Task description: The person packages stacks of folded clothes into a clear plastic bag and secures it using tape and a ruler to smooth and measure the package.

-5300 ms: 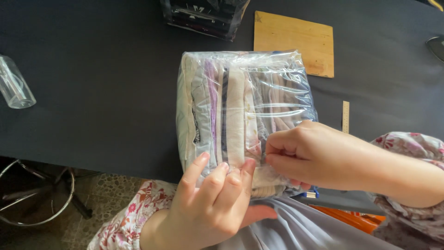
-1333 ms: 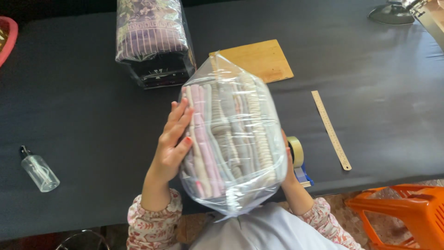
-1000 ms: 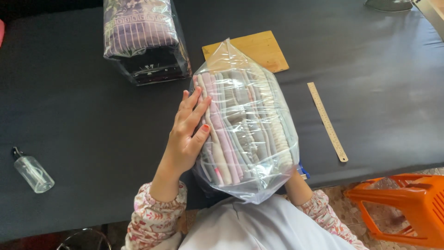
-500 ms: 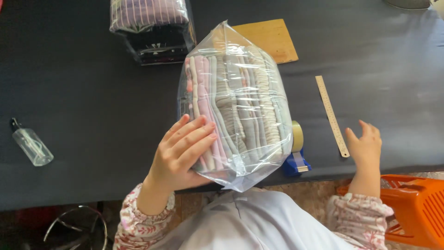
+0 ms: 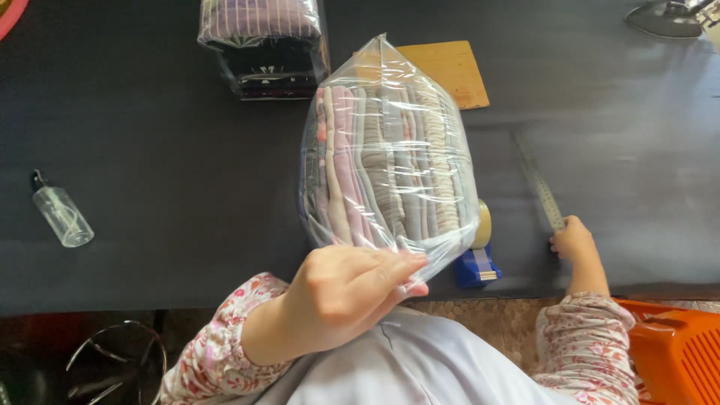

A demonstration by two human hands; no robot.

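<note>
Bag of folded cloths [image 5: 386, 161] hangs pinched in left hand [image 5: 345, 289]; right hand [image 5: 574, 241] apart, gripping ruler [image 5: 538, 184].

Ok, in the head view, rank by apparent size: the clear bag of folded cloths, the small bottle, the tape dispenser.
1. Clear bag of folded cloths, held up nearer the camera, so enlarged.
2 and 3. Small bottle and tape dispenser look alike; no ranking.

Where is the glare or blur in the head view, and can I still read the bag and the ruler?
Head view: daylight streaks glare across the clear bag, yet the folded cloths inside stay readable; the ruler is motion-blurred near the right hand; the left hand gripping the bag's lower edge is sharp; the dark table shows soft sheen, with no hard shadows.
</note>
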